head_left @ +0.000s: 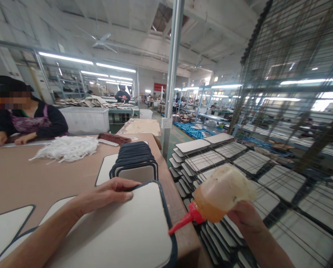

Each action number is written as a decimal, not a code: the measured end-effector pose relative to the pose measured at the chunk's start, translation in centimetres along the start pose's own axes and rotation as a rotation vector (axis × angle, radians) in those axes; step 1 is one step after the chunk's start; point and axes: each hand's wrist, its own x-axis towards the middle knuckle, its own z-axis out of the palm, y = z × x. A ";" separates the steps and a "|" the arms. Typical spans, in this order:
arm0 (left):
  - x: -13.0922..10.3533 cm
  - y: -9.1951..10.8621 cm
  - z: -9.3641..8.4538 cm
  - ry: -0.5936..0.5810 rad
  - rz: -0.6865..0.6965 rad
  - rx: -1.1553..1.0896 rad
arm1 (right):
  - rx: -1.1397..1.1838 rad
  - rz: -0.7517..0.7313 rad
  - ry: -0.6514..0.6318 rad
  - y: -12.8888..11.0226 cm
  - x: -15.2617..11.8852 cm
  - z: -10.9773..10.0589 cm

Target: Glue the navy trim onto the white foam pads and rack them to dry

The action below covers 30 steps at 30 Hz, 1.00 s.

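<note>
My left hand [110, 195] grips the far edge of a white panel with rounded corners and a dark border [127, 230], thumb on top and fingers along the rim. In my right hand [243, 214] is a squeeze bottle [219, 193] of amber liquid, tipped downward. Its red nozzle [183, 221] meets the dark border at the panel's right edge. My right fingers are mostly hidden behind the bottle. Beyond the panel stands a row of dark-edged frames or panels [135, 160] packed upright. More white panels [10, 227] lie on the brown table at the left.
A wire rack [281, 178] holding several layers of white panels stands right of the table [71, 175]. White strips [67, 147] lie heaped near a co-worker [29, 115] at the left. A metal post [172, 74] rises past the table's far corner, near a white bin [84, 121].
</note>
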 end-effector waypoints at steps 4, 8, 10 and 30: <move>-0.2 -0.6 -0.4 0.059 -0.002 -0.036 | -0.001 -0.001 0.006 0.3 0.1 -0.3; -0.5 -1.0 -0.6 0.155 -0.012 -0.052 | 0.003 0.002 0.013 0.4 0.2 -0.5; -0.7 -1.1 -0.6 0.187 -0.018 -0.064 | 0.007 -0.002 0.015 0.3 0.1 -0.4; 0.5 -4.2 1.1 0.533 0.008 -0.421 | 0.011 -0.312 0.241 1.8 -0.6 -0.9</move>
